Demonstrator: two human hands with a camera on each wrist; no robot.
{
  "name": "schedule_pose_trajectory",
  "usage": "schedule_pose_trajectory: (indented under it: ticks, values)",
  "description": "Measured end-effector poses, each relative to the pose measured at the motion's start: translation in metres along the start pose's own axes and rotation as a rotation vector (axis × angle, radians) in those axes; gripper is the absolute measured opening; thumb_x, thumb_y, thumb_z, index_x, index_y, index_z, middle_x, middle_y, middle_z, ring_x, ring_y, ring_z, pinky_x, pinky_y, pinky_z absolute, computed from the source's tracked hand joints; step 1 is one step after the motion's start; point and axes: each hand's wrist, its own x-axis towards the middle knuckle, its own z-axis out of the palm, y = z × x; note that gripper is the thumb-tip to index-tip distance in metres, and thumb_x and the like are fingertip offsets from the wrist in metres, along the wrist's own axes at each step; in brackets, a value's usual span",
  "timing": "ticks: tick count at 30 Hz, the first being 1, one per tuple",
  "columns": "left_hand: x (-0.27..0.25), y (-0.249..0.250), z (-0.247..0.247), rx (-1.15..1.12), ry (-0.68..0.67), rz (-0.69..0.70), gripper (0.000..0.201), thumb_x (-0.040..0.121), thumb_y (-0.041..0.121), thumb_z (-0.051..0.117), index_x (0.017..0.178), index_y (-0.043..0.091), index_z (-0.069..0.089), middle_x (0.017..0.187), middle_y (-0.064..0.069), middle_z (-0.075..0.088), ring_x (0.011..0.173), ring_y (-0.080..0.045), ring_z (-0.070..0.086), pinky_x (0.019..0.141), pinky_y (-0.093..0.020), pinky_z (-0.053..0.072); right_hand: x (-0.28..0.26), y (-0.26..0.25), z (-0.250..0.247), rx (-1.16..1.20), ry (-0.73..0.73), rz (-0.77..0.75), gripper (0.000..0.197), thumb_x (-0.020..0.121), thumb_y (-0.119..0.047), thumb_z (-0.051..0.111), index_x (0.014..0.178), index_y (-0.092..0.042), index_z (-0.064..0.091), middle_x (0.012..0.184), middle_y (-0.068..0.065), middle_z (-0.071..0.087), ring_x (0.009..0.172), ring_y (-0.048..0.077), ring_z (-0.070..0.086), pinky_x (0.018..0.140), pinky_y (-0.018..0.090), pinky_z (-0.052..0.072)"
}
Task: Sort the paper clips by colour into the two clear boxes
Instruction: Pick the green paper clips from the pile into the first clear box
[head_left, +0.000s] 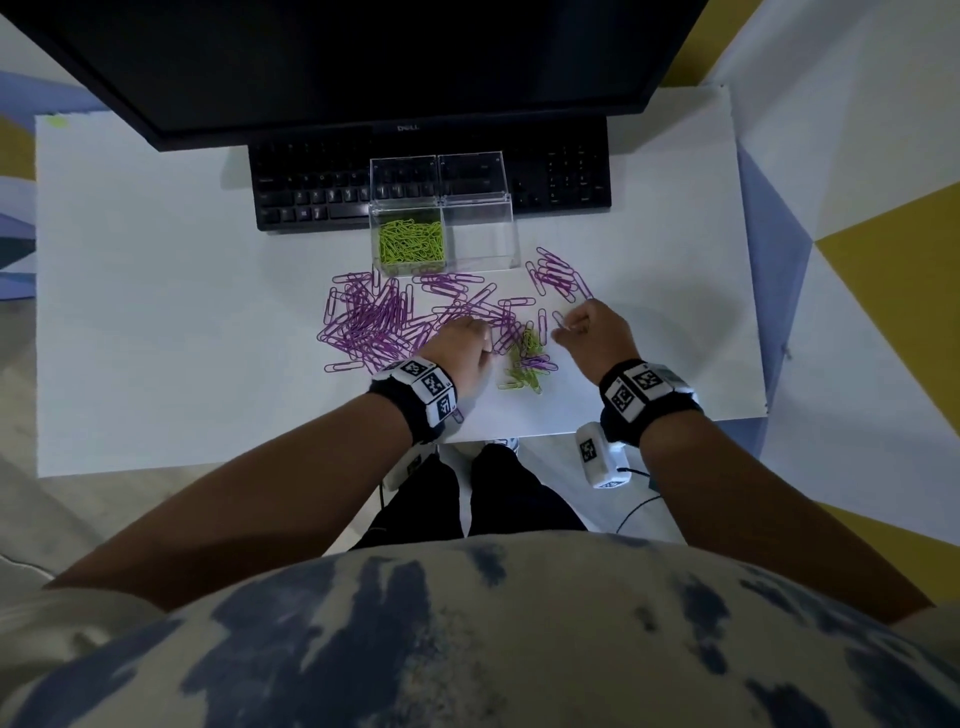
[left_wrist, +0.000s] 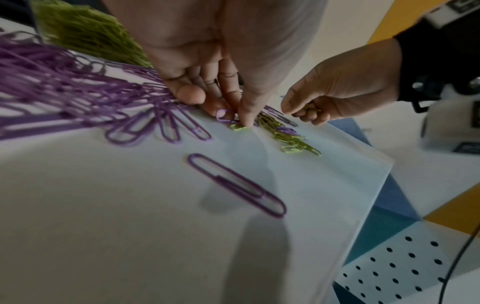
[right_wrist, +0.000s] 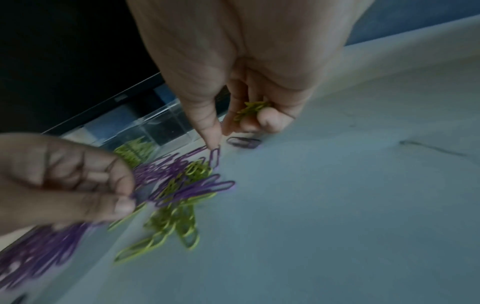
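Observation:
Two clear boxes stand side by side in front of the keyboard. The left box (head_left: 382, 228) holds green paper clips (head_left: 411, 243); the right box (head_left: 480, 234) holds none. Purple clips (head_left: 371, 325) sprawl over the table, with a smaller purple bunch (head_left: 556, 275) to the right. A small mixed heap, mostly green (head_left: 525, 364), lies between my hands. My left hand (left_wrist: 233, 115) has curled fingers at the heap's edge and pinches a purple clip (left_wrist: 224, 116). My right hand (right_wrist: 233, 127) holds several green clips (right_wrist: 250, 111) in its curled fingers, its thumb tip touching a purple clip (right_wrist: 214, 158).
A black keyboard (head_left: 311, 192) and a dark monitor (head_left: 363, 62) stand behind the boxes. One stray purple clip (left_wrist: 236, 185) lies near the table's front edge (head_left: 571, 431). The white table (head_left: 156, 312) is bare to the left and far right.

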Motion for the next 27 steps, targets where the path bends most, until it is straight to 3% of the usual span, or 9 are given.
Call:
schedule_pose_trajectory:
  ticks: [5,8,10,15,17,21,24,27]
  values:
    - [-0.01,-0.016,-0.011,-0.14,0.104,-0.028,0.004,0.082,0.008,0.058,0.083,0.01,0.055,0.088,-0.005,0.063,0.08,-0.02,0.059,0.069,-0.028,0.049,-0.005,-0.01,0.021,-0.208,-0.093,-0.148,0.021,0.084,-0.021,0.068,0.101,-0.009,0.062,0.095,0.0,0.058,0.086,0.017,0.055,0.078,0.027,0.046]
    - [-0.016,-0.023,-0.016,-0.137,0.114,-0.052,0.005,0.079,0.01,0.059,0.082,0.008,0.057,0.085,-0.007,0.063,0.076,-0.021,0.058,0.069,-0.031,0.05,-0.005,-0.01,0.028,-0.247,-0.091,-0.117,0.017,0.087,-0.022,0.064,0.096,-0.007,0.061,0.097,0.007,0.062,0.086,0.023,0.058,0.075,0.029,0.046]
    - [-0.014,-0.026,-0.016,-0.093,0.143,-0.082,0.007,0.081,0.012,0.058,0.087,0.008,0.057,0.09,-0.008,0.061,0.081,-0.021,0.055,0.072,-0.031,0.048,-0.006,-0.01,0.028,-0.251,-0.103,-0.098,0.015,0.088,-0.023,0.062,0.09,-0.009,0.058,0.092,0.008,0.06,0.081,0.022,0.054,0.07,0.027,0.041]
    - [0.0,-0.025,-0.016,-0.037,0.218,-0.134,0.016,0.089,0.018,0.057,0.101,0.008,0.057,0.106,-0.01,0.055,0.102,-0.024,0.05,0.084,-0.033,0.044,-0.009,-0.009,0.017,-0.077,-0.136,-0.049,0.017,0.087,-0.023,0.065,0.085,-0.011,0.053,0.08,0.0,0.053,0.069,0.014,0.049,0.056,0.02,0.035]
    - [0.003,-0.023,-0.018,-0.003,0.19,-0.136,0.015,0.09,0.018,0.055,0.101,0.007,0.057,0.107,-0.01,0.055,0.104,-0.025,0.049,0.086,-0.033,0.044,-0.007,-0.009,0.012,-0.006,-0.142,-0.017,0.018,0.084,-0.023,0.068,0.079,-0.012,0.054,0.074,-0.003,0.054,0.067,0.011,0.049,0.058,0.019,0.038]
    - [0.004,-0.025,-0.021,0.026,0.153,-0.125,0.016,0.092,0.016,0.05,0.102,0.005,0.057,0.107,-0.011,0.056,0.105,-0.027,0.05,0.087,-0.035,0.045,-0.002,-0.012,0.004,0.236,-0.161,0.05,0.019,0.077,-0.015,0.074,0.066,-0.014,0.058,0.067,0.003,0.064,0.061,0.016,0.058,0.067,0.031,0.052]
    - [0.0,-0.031,-0.022,0.014,0.174,-0.125,0.016,0.091,0.017,0.051,0.101,0.006,0.056,0.104,-0.01,0.057,0.101,-0.025,0.051,0.085,-0.035,0.046,-0.002,-0.015,0.003,0.42,-0.18,0.089,0.01,0.076,-0.007,0.073,0.079,-0.008,0.063,0.071,0.007,0.064,0.064,0.018,0.058,0.062,0.026,0.05]
    - [-0.004,-0.036,-0.025,-0.02,0.226,-0.141,0.014,0.089,0.017,0.054,0.098,0.007,0.056,0.101,-0.009,0.058,0.096,-0.024,0.052,0.082,-0.033,0.046,-0.002,-0.017,0.004,0.543,-0.238,0.106,0.027,0.081,-0.001,0.067,0.107,-0.001,0.065,0.076,0.007,0.064,0.067,0.017,0.056,0.06,0.022,0.046]
